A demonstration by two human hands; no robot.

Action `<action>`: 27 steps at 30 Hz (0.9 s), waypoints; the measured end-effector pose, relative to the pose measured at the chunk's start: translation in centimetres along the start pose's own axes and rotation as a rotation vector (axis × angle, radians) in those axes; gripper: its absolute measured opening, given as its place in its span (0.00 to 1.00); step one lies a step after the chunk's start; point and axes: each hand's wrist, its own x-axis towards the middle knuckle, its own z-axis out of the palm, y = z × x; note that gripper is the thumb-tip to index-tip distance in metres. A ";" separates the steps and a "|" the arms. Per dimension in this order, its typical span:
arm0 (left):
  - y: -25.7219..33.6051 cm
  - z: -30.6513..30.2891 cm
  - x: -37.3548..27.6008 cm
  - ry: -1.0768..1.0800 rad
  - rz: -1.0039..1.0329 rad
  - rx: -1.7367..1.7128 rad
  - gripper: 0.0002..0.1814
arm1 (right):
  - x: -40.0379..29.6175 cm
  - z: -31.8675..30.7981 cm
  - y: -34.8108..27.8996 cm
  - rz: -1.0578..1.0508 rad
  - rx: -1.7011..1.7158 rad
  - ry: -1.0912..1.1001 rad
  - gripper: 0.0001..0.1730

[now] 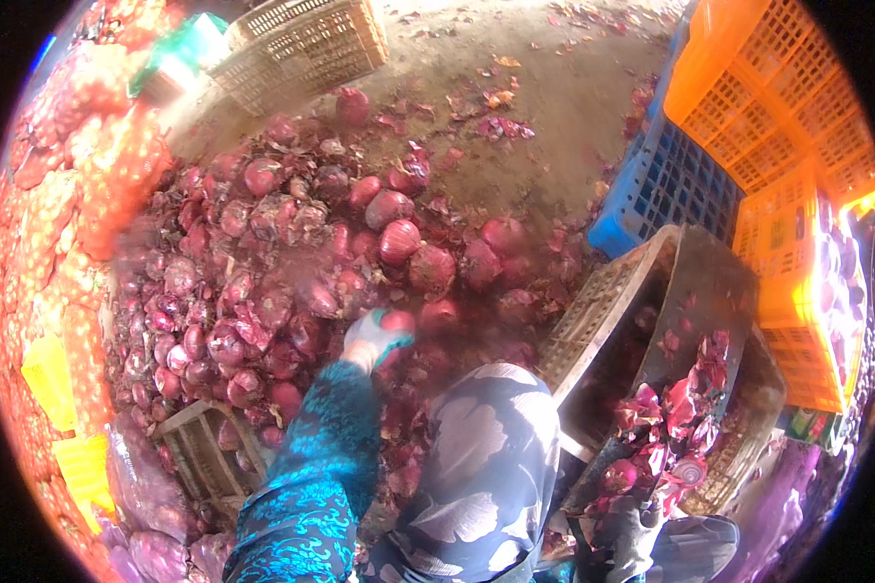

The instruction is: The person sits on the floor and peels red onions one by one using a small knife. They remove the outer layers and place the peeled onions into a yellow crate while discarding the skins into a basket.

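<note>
My left hand (374, 341), in a white and teal work glove, grips a red onion (398, 321) over a large heap of red onions (248, 240) with loose skins. The blue patterned sleeve reaches up from the bottom edge. Low on the right, my right hand (627, 535) wears a greyish glove, at the lower end of a dark slanting board (707, 291). Right by its fingers are onions (618, 475) and peeled onion skins (678, 408) on the board. Whether those fingers hold anything is unclear.
Beside the board stands a worn plastic crate (609, 313); a blue crate (671, 182) and orange crates (787, 255) rise behind it. Another crate (306, 51) sits at the far side. Filled mesh sacks (51, 240) line the left. My patterned knee (488, 437) is in front.
</note>
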 end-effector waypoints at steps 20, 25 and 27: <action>21.6 -1.4 -23.8 -0.384 0.775 -1.324 0.29 | 4.0 -1.8 -6.5 -0.434 -0.029 -0.055 0.18; 22.9 8.7 -26.3 -0.490 0.552 -1.054 0.29 | -4.1 -0.1 -8.5 -0.296 0.075 -0.204 0.19; 22.0 11.9 -27.0 -0.552 0.506 -1.042 0.27 | -6.8 0.7 -9.6 -0.318 0.132 -0.187 0.19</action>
